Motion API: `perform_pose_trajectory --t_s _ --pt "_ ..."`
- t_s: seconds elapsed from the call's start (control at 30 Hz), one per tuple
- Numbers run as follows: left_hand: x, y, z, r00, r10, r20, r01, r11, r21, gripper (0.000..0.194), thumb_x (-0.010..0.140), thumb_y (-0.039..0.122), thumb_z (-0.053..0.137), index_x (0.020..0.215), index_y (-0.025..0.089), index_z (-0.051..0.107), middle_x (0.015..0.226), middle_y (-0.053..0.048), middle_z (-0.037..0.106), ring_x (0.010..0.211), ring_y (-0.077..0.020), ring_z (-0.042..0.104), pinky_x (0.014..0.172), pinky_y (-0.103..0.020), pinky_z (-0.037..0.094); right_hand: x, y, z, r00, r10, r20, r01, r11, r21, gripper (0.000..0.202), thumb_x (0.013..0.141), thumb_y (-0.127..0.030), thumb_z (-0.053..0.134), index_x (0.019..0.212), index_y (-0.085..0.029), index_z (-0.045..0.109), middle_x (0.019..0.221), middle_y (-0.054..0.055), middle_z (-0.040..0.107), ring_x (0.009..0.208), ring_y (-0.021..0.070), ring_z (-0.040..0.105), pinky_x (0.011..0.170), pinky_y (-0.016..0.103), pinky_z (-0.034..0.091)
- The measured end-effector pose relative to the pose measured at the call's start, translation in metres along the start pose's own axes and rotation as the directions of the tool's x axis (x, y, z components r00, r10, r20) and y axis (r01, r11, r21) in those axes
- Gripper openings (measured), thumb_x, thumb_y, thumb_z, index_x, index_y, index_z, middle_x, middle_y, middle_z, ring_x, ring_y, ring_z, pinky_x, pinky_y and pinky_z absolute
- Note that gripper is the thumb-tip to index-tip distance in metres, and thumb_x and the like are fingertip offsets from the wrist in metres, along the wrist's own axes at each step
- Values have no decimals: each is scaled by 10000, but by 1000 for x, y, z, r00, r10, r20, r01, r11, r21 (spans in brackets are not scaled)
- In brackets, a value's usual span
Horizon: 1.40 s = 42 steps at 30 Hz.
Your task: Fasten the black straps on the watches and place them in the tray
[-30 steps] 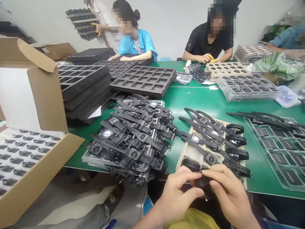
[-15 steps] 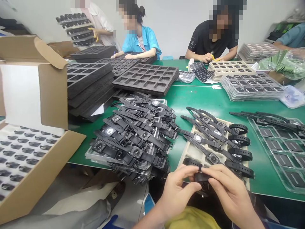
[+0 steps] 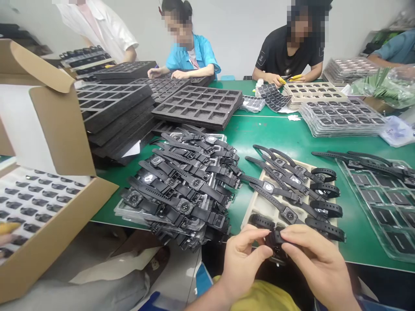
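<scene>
A black smartwatch point(image 3: 278, 247) is held between both hands at the near edge of the table, its sensor back partly showing. My left hand point(image 3: 241, 263) pinches it from the left with thumb and forefinger at the strap. From the other side my right hand point(image 3: 316, 259) grips the strap, fingers curled over the top; the fingertips hide part of it. Just beyond lies a cream tray point(image 3: 264, 203) bearing several black smartwatches point(image 3: 289, 214), some stretched out flat, others with straps looped closed along the right side.
Left of the tray is a heap of strapped watches point(image 3: 186, 185) on clear trays. Black foam trays point(image 3: 197, 106) stand behind. An open cardboard box point(image 3: 69, 224) of watch parts is at far left, with a yellow-tipped hand over it. Clear trays point(image 3: 366, 201) lie right. Co-workers sit opposite.
My fingers have shifted slightly on the strap, which now stands more upright. The standing co-worker's stack of watches has come down to the left. Another person's hand has appeared over the cardboard box.
</scene>
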<state>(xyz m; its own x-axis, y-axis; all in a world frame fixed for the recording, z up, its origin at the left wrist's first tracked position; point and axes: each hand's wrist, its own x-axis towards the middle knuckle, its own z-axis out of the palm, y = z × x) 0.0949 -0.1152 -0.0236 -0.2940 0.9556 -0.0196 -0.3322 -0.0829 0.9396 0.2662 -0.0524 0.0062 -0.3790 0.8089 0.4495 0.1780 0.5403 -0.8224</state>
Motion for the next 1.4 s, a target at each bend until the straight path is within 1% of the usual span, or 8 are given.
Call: perform_pose_trajectory --t_s 0.3,0.47,0.67,0.8,0.9,1.1,1.23,1.4 --pt "2 -2 -5 993 108 45 -114 983 146 196 879 363 846 1055 280 873 890 -55 771 812 -164 696 755 -243 573 4 0 -10 974 81 210 -80 997 -12 195 1008 -188 667 1022 -341 787 990 -15 749 865 129 762 782 141 596" --pt "0 -2 -6 981 138 134 -168 954 249 218 882 333 841 1085 258 862 831 -44 754 774 -165 695 747 -252 575 -2 1 -6 997 31 66 -28 998 -50 233 1000 -177 666 1090 -352 790 1062 -4 759 938 144 765 827 153 599" --pt "-1 -1 -6 979 177 102 -198 946 257 193 934 285 775 1111 253 846 916 -64 768 850 -184 708 779 -265 584 -1 -1 -7 982 82 170 -70 995 -75 199 1010 -188 648 1012 -324 794 968 -4 774 830 139 773 740 156 603" --pt "-1 4 -7 968 140 211 -205 921 332 286 899 157 756 1169 225 826 904 -66 745 825 -188 700 771 -279 579 -1 1 -5 996 31 83 -25 997 -70 255 979 -159 672 1076 -352 807 1060 -18 798 930 140 793 841 147 615" --pt "-1 5 -7 969 97 227 -179 910 375 325 889 115 727 1188 208 816 897 -64 724 813 -188 687 763 -283 573 -3 3 -2 998 36 53 -32 997 -77 267 965 -152 684 1072 -360 813 1077 -33 817 959 135 804 880 137 611" --pt "-2 0 -9 980 64 187 -137 900 414 359 900 66 650 1196 210 793 935 -61 722 851 -183 677 802 -275 568 0 -2 -6 981 95 168 -80 993 -90 244 960 -175 714 1075 -356 831 1070 -24 820 948 143 806 864 142 621" --pt "-4 2 -11 975 119 188 -189 889 417 374 953 64 580 1251 229 733 1064 -71 733 928 -181 685 858 -274 575 2 -6 -7 960 139 245 -120 989 -90 253 987 -188 688 1112 -359 828 1027 -10 790 876 130 793 792 140 622" --pt "-4 8 -11 949 185 256 -288 839 461 294 990 158 636 1273 213 695 1052 -85 717 931 -197 682 855 -302 584 2 -2 -3 983 116 139 -110 993 -50 195 990 -216 691 1049 -330 838 999 22 801 884 175 791 776 191 636"
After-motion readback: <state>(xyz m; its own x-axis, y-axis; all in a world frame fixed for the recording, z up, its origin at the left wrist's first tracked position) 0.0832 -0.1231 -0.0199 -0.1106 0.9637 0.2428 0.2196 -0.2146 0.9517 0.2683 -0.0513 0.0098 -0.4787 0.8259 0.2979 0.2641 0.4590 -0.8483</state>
